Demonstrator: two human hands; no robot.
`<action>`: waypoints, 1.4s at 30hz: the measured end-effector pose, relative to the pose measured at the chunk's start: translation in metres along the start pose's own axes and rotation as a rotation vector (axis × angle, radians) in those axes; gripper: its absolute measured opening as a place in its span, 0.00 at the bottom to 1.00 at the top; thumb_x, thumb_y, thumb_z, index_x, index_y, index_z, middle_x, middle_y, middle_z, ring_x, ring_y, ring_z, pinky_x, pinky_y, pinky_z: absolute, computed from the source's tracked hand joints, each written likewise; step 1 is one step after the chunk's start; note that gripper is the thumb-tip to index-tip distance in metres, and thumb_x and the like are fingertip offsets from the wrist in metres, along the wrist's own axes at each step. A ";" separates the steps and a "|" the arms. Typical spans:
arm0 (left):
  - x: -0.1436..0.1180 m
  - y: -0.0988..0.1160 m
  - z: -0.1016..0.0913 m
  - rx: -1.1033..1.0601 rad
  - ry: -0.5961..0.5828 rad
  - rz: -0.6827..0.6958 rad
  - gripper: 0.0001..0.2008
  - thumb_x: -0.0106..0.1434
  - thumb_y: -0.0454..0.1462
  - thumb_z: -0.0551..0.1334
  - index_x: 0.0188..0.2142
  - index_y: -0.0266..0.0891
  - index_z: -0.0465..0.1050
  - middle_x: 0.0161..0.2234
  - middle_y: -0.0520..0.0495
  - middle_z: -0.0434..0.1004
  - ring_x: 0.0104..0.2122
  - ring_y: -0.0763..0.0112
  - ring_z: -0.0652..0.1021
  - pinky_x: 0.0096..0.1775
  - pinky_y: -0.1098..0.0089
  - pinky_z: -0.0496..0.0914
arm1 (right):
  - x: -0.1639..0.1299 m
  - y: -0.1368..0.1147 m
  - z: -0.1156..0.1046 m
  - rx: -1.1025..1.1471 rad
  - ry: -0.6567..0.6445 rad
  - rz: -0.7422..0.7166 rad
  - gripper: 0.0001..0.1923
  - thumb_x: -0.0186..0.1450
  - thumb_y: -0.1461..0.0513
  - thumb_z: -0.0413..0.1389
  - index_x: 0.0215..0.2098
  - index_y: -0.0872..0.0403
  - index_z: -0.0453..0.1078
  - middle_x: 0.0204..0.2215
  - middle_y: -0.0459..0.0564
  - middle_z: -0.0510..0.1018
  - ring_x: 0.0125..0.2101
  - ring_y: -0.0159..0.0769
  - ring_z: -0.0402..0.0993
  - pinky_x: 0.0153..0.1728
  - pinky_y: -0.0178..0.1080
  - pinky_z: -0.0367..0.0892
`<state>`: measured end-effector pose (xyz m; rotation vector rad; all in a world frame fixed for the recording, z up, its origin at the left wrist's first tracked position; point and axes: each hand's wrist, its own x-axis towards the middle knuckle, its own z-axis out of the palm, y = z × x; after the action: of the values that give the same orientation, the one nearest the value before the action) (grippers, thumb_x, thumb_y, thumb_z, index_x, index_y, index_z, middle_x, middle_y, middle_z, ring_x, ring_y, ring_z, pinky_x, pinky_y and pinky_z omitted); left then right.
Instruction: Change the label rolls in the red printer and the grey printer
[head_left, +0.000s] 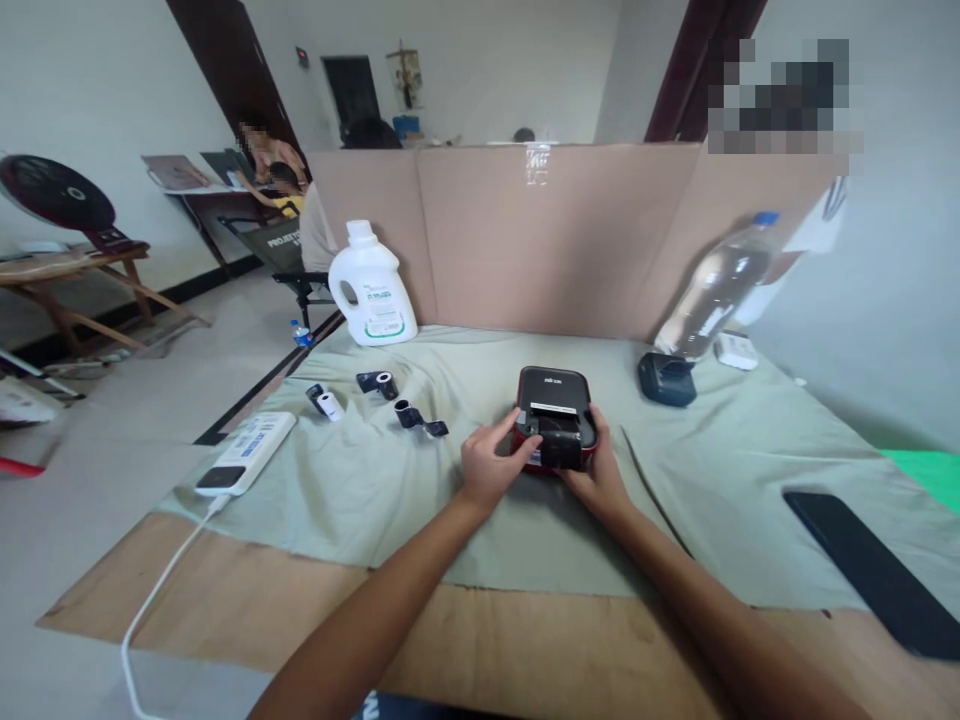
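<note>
A small black and red label printer (553, 403) sits on the pale green cloth (375, 480) in the middle of the table. Its front compartment looks open, with a dark roll inside. My left hand (491, 462) grips the printer's left front corner, fingers reaching into the compartment. My right hand (596, 470) holds its right side. Three small paper rolls lie to the left: one white (325, 403), one dark with a white core (379, 383), one dark with a loose tail (417, 417).
A white power bank (247, 452) with a cable lies at the left edge. A white detergent jug (371, 287), a second dark printer (666, 379), a water bottle (716, 287) and a cardboard screen (555, 235) stand behind. A black phone (874, 570) lies right. People sit far left.
</note>
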<state>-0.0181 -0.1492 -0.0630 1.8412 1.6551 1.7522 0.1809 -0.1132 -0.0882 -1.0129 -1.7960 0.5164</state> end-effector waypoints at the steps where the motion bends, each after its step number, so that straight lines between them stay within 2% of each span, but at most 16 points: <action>1: 0.001 0.001 -0.001 -0.006 -0.003 0.020 0.19 0.62 0.48 0.68 0.50 0.42 0.80 0.39 0.44 0.85 0.37 0.60 0.83 0.46 0.58 0.78 | 0.000 -0.001 -0.001 -0.008 -0.003 -0.002 0.53 0.57 0.52 0.65 0.72 0.52 0.44 0.64 0.64 0.62 0.63 0.58 0.62 0.63 0.63 0.59; 5: 0.003 0.003 -0.003 -0.054 -0.052 0.040 0.13 0.63 0.44 0.67 0.46 0.43 0.78 0.43 0.44 0.82 0.43 0.62 0.81 0.49 0.62 0.75 | 0.003 -0.001 -0.004 -0.057 -0.001 -0.022 0.49 0.54 0.55 0.66 0.68 0.53 0.52 0.60 0.63 0.67 0.60 0.58 0.65 0.61 0.61 0.61; 8: 0.003 0.001 -0.002 -0.087 -0.110 -0.010 0.12 0.64 0.43 0.65 0.46 0.43 0.75 0.43 0.45 0.77 0.43 0.64 0.79 0.47 0.65 0.73 | 0.006 0.001 -0.005 -0.050 0.022 -0.046 0.47 0.52 0.55 0.67 0.66 0.53 0.55 0.58 0.62 0.69 0.58 0.57 0.67 0.60 0.60 0.62; 10: 0.003 -0.003 0.000 -0.135 -0.151 -0.045 0.12 0.65 0.42 0.65 0.46 0.42 0.74 0.41 0.47 0.75 0.40 0.66 0.77 0.45 0.66 0.72 | 0.008 0.002 -0.005 -0.037 0.029 -0.068 0.46 0.51 0.55 0.67 0.65 0.53 0.56 0.58 0.62 0.69 0.58 0.56 0.67 0.60 0.59 0.62; 12: 0.003 -0.006 0.003 -0.194 -0.177 -0.099 0.12 0.64 0.43 0.65 0.44 0.42 0.73 0.34 0.51 0.72 0.34 0.69 0.74 0.40 0.69 0.70 | 0.009 0.003 -0.006 -0.033 0.024 -0.082 0.46 0.51 0.56 0.67 0.64 0.52 0.57 0.58 0.62 0.69 0.58 0.56 0.68 0.60 0.58 0.62; 15: 0.007 -0.009 0.010 -0.251 -0.176 -0.180 0.12 0.63 0.46 0.65 0.38 0.42 0.70 0.25 0.56 0.62 0.27 0.72 0.68 0.33 0.71 0.66 | 0.009 0.004 -0.006 -0.038 0.017 -0.087 0.45 0.51 0.56 0.67 0.64 0.50 0.57 0.58 0.61 0.70 0.57 0.56 0.68 0.59 0.59 0.63; 18: 0.009 -0.010 0.015 -0.265 -0.165 -0.190 0.14 0.61 0.48 0.65 0.34 0.42 0.67 0.23 0.58 0.58 0.25 0.73 0.65 0.31 0.72 0.63 | 0.009 0.003 -0.007 -0.037 0.012 -0.093 0.46 0.51 0.56 0.67 0.64 0.51 0.56 0.57 0.61 0.70 0.57 0.56 0.69 0.58 0.58 0.63; 20: 0.008 -0.010 0.017 -0.264 -0.145 -0.182 0.13 0.61 0.47 0.65 0.34 0.41 0.68 0.23 0.58 0.57 0.25 0.73 0.64 0.31 0.72 0.62 | 0.009 0.003 -0.007 -0.036 0.014 -0.090 0.46 0.51 0.57 0.67 0.64 0.51 0.56 0.57 0.61 0.70 0.57 0.56 0.68 0.59 0.58 0.63; 26: 0.003 -0.009 0.017 -0.240 -0.100 -0.151 0.12 0.62 0.46 0.64 0.37 0.41 0.70 0.22 0.58 0.57 0.24 0.73 0.64 0.31 0.71 0.61 | 0.009 0.004 -0.007 -0.036 -0.001 -0.097 0.46 0.52 0.57 0.67 0.65 0.53 0.56 0.58 0.63 0.69 0.58 0.56 0.68 0.60 0.58 0.62; 34: 0.013 -0.010 0.020 -0.270 -0.114 -0.147 0.13 0.64 0.46 0.62 0.30 0.42 0.62 0.24 0.57 0.58 0.25 0.73 0.64 0.32 0.71 0.62 | 0.009 0.005 -0.007 -0.034 0.006 -0.097 0.47 0.51 0.57 0.68 0.66 0.51 0.55 0.59 0.62 0.70 0.58 0.56 0.68 0.59 0.59 0.63; 38: 0.015 -0.010 0.023 -0.248 -0.082 -0.083 0.10 0.63 0.41 0.60 0.29 0.42 0.61 0.32 0.52 0.65 0.33 0.70 0.71 0.38 0.70 0.67 | 0.006 0.003 -0.007 -0.035 -0.013 -0.061 0.51 0.53 0.58 0.67 0.70 0.51 0.51 0.60 0.62 0.68 0.58 0.56 0.67 0.60 0.59 0.61; 42: 0.012 -0.011 0.025 -0.220 -0.034 -0.047 0.08 0.63 0.41 0.60 0.31 0.42 0.63 0.41 0.45 0.68 0.43 0.66 0.74 0.45 0.67 0.71 | 0.005 0.002 -0.008 -0.034 -0.021 -0.049 0.57 0.54 0.57 0.67 0.74 0.50 0.44 0.61 0.62 0.68 0.59 0.57 0.67 0.60 0.59 0.61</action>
<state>-0.0087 -0.1216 -0.0710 1.7114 1.4165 1.7919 0.1876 -0.1089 -0.0834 -0.9876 -1.8494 0.4698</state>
